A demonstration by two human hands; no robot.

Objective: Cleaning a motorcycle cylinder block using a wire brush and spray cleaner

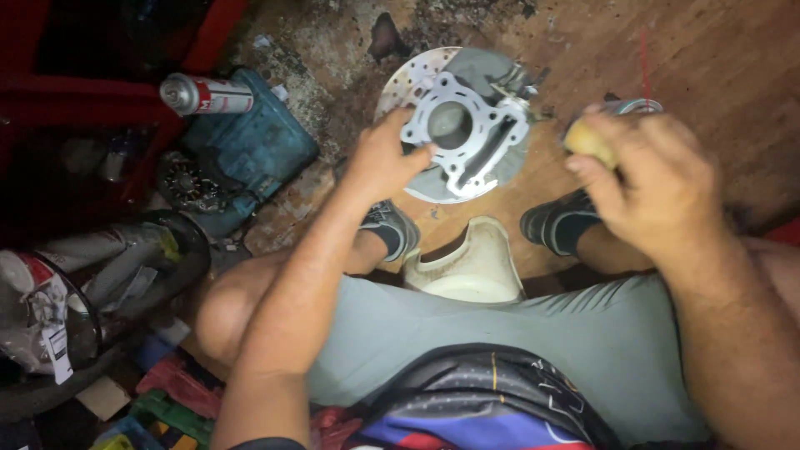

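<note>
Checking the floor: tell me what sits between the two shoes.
In the head view, a cream plastic tub stands between the left shoe and right shoe.
</note>
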